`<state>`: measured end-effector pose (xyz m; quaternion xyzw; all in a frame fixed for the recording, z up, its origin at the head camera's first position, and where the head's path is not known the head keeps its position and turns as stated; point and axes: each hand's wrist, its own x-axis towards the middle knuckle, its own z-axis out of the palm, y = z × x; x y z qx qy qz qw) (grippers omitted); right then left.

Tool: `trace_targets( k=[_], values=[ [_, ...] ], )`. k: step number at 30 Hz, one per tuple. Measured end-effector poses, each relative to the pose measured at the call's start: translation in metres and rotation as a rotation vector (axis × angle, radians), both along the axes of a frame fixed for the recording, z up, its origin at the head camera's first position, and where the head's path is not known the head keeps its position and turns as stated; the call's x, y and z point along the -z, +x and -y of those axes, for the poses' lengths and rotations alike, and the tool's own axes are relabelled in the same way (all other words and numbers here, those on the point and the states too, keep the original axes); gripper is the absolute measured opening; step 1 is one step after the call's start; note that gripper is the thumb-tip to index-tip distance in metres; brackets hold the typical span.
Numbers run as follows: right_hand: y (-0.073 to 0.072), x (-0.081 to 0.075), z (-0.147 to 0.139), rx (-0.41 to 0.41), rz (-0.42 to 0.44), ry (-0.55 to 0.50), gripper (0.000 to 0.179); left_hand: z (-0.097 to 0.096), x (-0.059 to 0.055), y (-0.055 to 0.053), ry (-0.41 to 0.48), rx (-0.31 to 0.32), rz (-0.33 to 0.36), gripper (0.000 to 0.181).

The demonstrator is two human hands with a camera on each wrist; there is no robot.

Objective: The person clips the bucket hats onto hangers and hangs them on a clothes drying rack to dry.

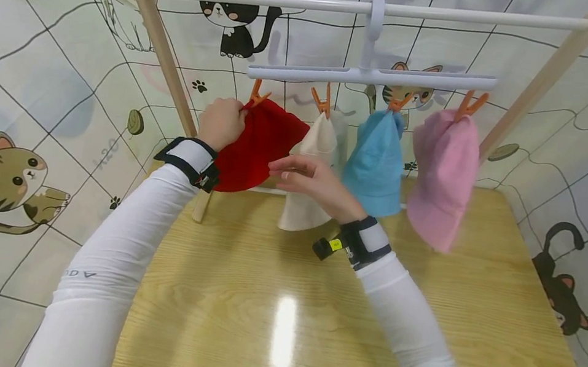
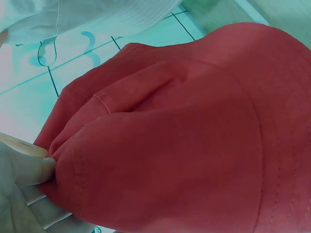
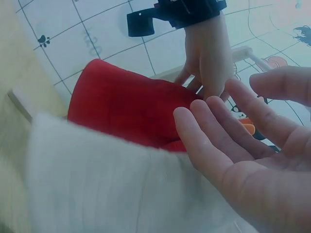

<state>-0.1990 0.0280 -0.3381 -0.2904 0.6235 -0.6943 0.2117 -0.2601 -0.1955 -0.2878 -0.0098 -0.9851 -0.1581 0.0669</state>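
Observation:
My left hand pinches the crown of a red bucket hat, close to the orange clip at the hanger's left end. Thumb and fingers grip a fold of its cloth in the left wrist view, where the red hat fills most of the picture. In front of a hanging white hat is my right hand, palm turned left and fingers loosely extended, holding nothing. The right wrist view shows the fingers of the right hand beside the white hat, with the red hat beyond.
A blue hat and a pink hat hang further right from orange clips. All the clips are on a white hanger, hooked over the rod of a wooden-legged rack. Below lies a wood-grain table; cat-print cloth stands behind.

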Motion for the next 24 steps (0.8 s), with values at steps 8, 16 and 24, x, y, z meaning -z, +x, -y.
trace_targets(
  k=[8, 16, 24],
  values=[
    [0.007, 0.008, 0.000, -0.017, 0.022, -0.032, 0.031, 0.013, -0.003, 0.000, 0.006, -0.020, -0.007, 0.032],
    [0.017, 0.023, -0.006, -0.025, -0.002, -0.037, 0.030, 0.020, -0.008, 0.005, 0.013, -0.031, -0.003, 0.033],
    [0.044, 0.057, -0.024, 0.000, 0.008, -0.022, 0.030, 0.021, -0.005, 0.009, 0.024, -0.022, 0.011, 0.032]
  ],
)
